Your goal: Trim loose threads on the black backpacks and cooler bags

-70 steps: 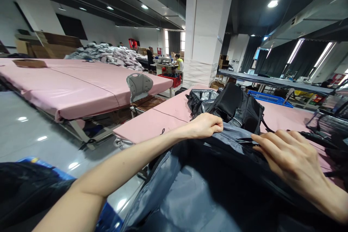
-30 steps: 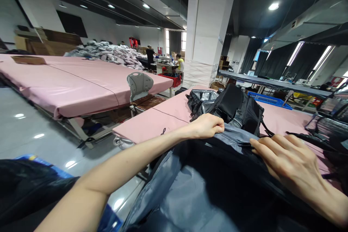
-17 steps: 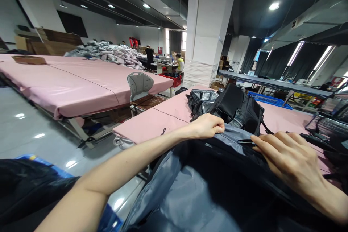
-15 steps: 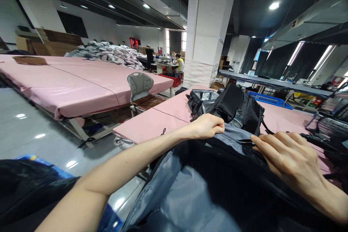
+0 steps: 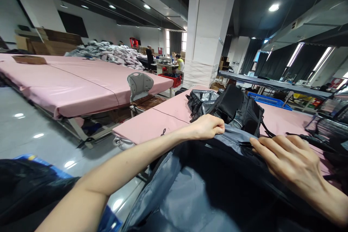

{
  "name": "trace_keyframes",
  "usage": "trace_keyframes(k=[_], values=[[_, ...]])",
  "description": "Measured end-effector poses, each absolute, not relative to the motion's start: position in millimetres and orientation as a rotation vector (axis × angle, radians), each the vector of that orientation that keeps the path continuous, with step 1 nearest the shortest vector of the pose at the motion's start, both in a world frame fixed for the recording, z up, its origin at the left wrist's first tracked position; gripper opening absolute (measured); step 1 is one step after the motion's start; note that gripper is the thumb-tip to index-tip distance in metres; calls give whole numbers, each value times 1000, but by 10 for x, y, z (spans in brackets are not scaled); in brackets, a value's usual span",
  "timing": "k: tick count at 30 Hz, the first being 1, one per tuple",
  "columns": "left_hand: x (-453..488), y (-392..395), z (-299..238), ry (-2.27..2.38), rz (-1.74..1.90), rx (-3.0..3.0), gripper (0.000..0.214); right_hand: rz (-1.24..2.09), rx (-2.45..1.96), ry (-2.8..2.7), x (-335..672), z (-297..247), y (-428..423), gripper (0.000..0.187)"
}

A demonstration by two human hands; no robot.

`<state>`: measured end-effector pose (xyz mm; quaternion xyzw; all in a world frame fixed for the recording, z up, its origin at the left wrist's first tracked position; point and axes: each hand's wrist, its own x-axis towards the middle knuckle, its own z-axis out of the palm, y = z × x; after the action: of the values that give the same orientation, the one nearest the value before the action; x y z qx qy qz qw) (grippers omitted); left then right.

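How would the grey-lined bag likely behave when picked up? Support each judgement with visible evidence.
Probably floppy: the grey-lined bag is wrinkled. Possibly slippery: its lining looks shiny. Perhaps light for its size: it looks thin-walled.

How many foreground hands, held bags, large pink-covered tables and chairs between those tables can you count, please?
Left hand and right hand: 2
Held bag: 1
Nearer pink-covered table and farther pink-covered table: 2
Chair: 1
Total: 6
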<state>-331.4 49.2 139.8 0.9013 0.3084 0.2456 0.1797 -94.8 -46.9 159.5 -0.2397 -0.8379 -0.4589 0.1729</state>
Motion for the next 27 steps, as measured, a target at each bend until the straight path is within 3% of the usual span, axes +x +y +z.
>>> trace_keyframes(k=[8, 17, 22, 27], values=[[-3317, 475, 1409, 859, 700, 2548, 13, -1041, -827, -2396, -892, 1532, -352, 17], [-3321, 488, 1396, 860, 696, 2558, 13, -1035, -775, -2412, -924, 1546, -326, 15], [-3324, 479, 1408, 860, 687, 2551, 13, -773, -893, -2349, -848, 1535, -333, 13], [-3318, 471, 1405, 879, 692, 2539, 14, -955, -856, -2379, -871, 1553, -351, 16]])
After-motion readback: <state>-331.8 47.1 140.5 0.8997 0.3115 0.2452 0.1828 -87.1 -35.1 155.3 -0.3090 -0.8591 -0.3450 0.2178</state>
